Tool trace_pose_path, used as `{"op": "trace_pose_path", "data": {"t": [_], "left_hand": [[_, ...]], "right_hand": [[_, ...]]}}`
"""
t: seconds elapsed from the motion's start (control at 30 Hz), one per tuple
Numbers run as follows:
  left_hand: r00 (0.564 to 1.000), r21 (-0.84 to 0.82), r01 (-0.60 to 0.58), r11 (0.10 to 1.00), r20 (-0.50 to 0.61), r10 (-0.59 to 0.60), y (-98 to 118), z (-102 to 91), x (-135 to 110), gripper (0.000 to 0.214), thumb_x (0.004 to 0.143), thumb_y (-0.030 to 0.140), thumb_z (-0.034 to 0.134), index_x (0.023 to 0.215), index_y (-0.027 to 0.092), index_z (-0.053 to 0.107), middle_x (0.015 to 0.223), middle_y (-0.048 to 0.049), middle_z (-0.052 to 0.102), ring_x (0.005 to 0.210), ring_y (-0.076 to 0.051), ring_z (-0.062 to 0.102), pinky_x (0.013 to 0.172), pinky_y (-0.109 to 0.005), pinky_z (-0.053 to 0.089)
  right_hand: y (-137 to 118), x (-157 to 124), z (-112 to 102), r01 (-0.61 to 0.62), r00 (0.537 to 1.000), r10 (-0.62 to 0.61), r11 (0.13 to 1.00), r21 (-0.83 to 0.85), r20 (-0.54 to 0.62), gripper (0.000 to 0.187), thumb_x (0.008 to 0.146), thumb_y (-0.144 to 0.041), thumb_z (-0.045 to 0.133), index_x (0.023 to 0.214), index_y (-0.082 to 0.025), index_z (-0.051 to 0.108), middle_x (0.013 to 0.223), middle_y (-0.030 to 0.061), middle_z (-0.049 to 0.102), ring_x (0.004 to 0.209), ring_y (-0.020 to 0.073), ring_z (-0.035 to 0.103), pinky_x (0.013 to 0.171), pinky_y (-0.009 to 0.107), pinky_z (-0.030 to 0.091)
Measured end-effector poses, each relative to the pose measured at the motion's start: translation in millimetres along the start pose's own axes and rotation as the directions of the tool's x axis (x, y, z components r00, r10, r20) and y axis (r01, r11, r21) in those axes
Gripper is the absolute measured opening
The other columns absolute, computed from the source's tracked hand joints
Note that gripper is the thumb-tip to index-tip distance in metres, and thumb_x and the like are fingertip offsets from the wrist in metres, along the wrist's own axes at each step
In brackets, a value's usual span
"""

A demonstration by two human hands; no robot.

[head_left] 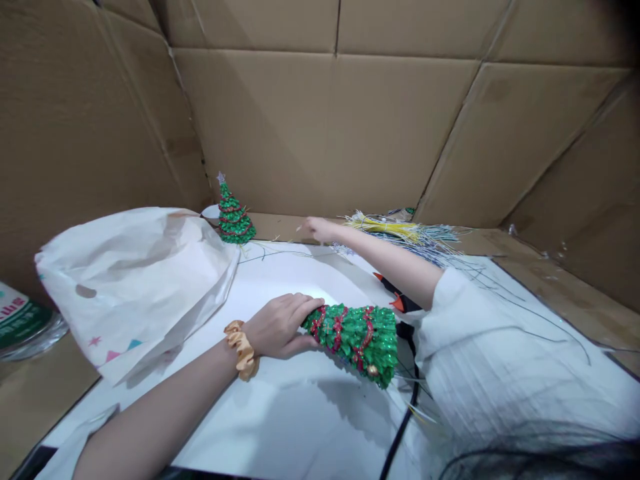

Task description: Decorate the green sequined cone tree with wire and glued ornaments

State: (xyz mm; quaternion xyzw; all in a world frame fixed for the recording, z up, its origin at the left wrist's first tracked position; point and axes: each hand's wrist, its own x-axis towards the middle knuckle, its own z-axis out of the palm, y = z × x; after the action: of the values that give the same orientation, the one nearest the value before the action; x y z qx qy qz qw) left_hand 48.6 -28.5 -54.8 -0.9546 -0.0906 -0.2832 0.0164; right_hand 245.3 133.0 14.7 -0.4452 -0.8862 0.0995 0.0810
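My left hand (pixel 280 325) is closed around the narrow top end of a green glittery Christmas tree (pixel 357 335) with red bead garlands, lying on its side on the white table (pixel 280 413). My right hand (pixel 316 229) reaches far across the table, its fingers pinched together on something too small to make out, just left of a bundle of yellow, green and blue thin sticks (pixel 405 233). A smaller finished tree (pixel 233 215) with a silver star stands upright at the back.
A large white paper bag (pixel 130 280) with small coloured shapes lies at the left. Cardboard walls (pixel 320 127) enclose the table on three sides. A black cable (pixel 400 427) runs off the front edge. A green printed package (pixel 20 320) lies at the far left.
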Motion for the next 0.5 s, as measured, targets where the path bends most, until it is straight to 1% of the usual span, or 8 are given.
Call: {"op": "trace_pose_path", "data": {"t": [0.1, 0.17, 0.2, 0.23, 0.3, 0.37, 0.43, 0.5], "left_hand": [[1.0, 0.01, -0.01, 1.0, -0.014, 0.01, 1.3, -1.3, 0.3, 0.06, 0.083, 0.049, 0.049, 0.127, 0.01, 0.034, 0.103, -0.016, 0.06, 0.094, -0.025, 0.058, 0.079, -0.039, 0.05], [1.0, 0.02, -0.013, 1.0, -0.011, 0.013, 2.3, -2.8, 0.8, 0.061, 0.081, 0.047, 0.052, 0.126, 0.009, 0.034, 0.103, -0.0163, 0.06, 0.093, -0.025, 0.059, 0.078, -0.039, 0.05], [1.0, 0.022, -0.016, 1.0, -0.012, 0.016, 2.7, -3.4, 1.3, 0.062, 0.081, 0.047, 0.053, 0.126, 0.009, 0.034, 0.103, -0.0162, 0.06, 0.092, -0.025, 0.059, 0.077, -0.039, 0.05], [1.0, 0.024, -0.018, 1.0, -0.013, 0.019, 3.1, -3.9, 1.8, 0.062, 0.08, 0.046, 0.054, 0.126, 0.009, 0.035, 0.102, -0.0161, 0.06, 0.092, -0.025, 0.059, 0.077, -0.039, 0.05], [1.0, 0.027, -0.015, 1.0, -0.017, 0.016, 3.7, -4.3, 3.0, 0.061, 0.08, 0.046, 0.055, 0.125, 0.009, 0.035, 0.101, -0.0157, 0.06, 0.091, -0.025, 0.059, 0.076, -0.038, 0.051], [1.0, 0.031, -0.001, 1.0, -0.016, 0.002, 4.2, -3.8, 3.9, 0.06, 0.08, 0.046, 0.054, 0.124, 0.009, 0.036, 0.1, -0.0153, 0.06, 0.09, -0.024, 0.059, 0.076, -0.038, 0.051], [1.0, 0.03, 0.014, 0.999, -0.009, -0.014, 4.8, -3.1, 4.4, 0.059, 0.08, 0.046, 0.053, 0.124, 0.01, 0.036, 0.1, -0.0149, 0.059, 0.089, -0.024, 0.058, 0.075, -0.038, 0.051], [1.0, 0.026, 0.024, 0.999, 0.0, -0.024, 5.7, -3.0, 4.6, 0.059, 0.08, 0.045, 0.053, 0.124, 0.01, 0.035, 0.101, -0.0148, 0.059, 0.089, -0.024, 0.058, 0.075, -0.038, 0.05]], "right_hand": [[1.4, -5.1, -27.9, -0.081, 0.956, 0.095, 0.995, 0.064, -0.276, 0.035, 0.087, -0.005, 0.032, 0.113, -0.006, 0.054, 0.127, 0.0169, 0.051, 0.118, 0.02, 0.047, 0.101, 0.036, 0.036], [3.3, -12.2, -49.7, -0.095, 0.907, 0.132, 0.989, 0.11, -0.399, 0.037, 0.085, -0.004, 0.031, 0.114, -0.006, 0.053, 0.128, 0.0159, 0.05, 0.119, 0.0174, 0.047, 0.102, 0.033, 0.035], [4.2, -16.9, -60.6, -0.093, 0.868, 0.154, 0.984, 0.15, -0.471, 0.036, 0.084, -0.004, 0.033, 0.113, -0.007, 0.054, 0.126, 0.0148, 0.052, 0.116, 0.0159, 0.049, 0.101, 0.031, 0.036], [5.0, -22.4, -71.1, -0.062, 0.786, 0.205, 0.965, 0.256, -0.584, 0.033, 0.082, -0.004, 0.038, 0.109, -0.007, 0.056, 0.12, 0.0136, 0.057, 0.109, 0.0143, 0.054, 0.097, 0.029, 0.039], [5.3, -35.8, -90.3, 0.017, 0.61, 0.302, 0.919, 0.393, -0.732, 0.027, 0.079, -0.003, 0.045, 0.102, -0.007, 0.059, 0.11, 0.0119, 0.063, 0.097, 0.0102, 0.058, 0.091, 0.025, 0.042], [3.0, -52.6, -106.1, 0.032, 0.515, 0.349, 0.905, 0.425, -0.783, 0.025, 0.084, -0.008, 0.042, 0.103, -0.005, 0.058, 0.105, 0.0135, 0.064, 0.089, 0.0076, 0.058, 0.084, 0.024, 0.044], [-2.7, -73.3, -117.5, 0.091, 0.404, 0.442, 0.852, 0.516, -0.801, 0.022, 0.087, -0.01, 0.041, 0.101, -0.005, 0.057, 0.1, 0.0138, 0.065, 0.081, 0.0052, 0.059, 0.075, 0.021, 0.045], [-11.4, -98.0, -123.8, 0.16, 0.36, 0.495, 0.803, 0.575, -0.791, 0.017, 0.086, -0.008, 0.044, 0.097, -0.006, 0.056, 0.101, 0.0142, 0.064, 0.071, 0.0039, 0.061, 0.064, 0.02, 0.046]]}}
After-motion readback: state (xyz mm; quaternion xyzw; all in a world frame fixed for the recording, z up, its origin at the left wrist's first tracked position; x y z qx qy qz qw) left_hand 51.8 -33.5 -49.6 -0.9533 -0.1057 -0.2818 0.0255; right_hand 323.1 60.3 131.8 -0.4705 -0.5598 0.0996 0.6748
